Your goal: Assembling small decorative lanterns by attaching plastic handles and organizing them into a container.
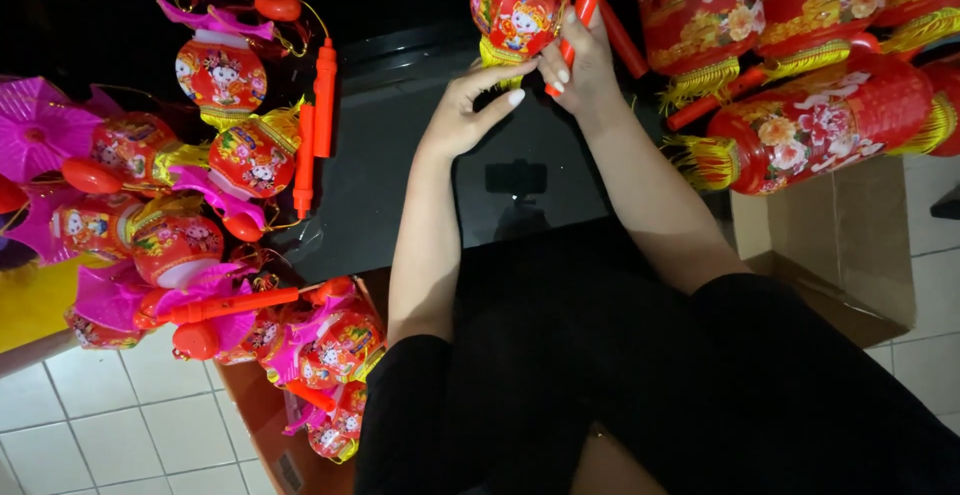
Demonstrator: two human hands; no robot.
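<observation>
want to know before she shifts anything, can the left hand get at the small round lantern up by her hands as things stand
Probably yes. The left hand is open with its fingertips right beside the small round lantern, and nothing lies between them. The right hand grips the orange stick on the other side.

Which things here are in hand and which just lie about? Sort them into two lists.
In hand:
- right hand gripping the red stick
- left hand beside the small red lantern

Lying about:
- lantern pile
- large cylindrical lanterns
- cardboard box
- dark table

One head-worn camera looks steeply down, close over the person's forearms; the dark table (400, 170) lies ahead.
</observation>
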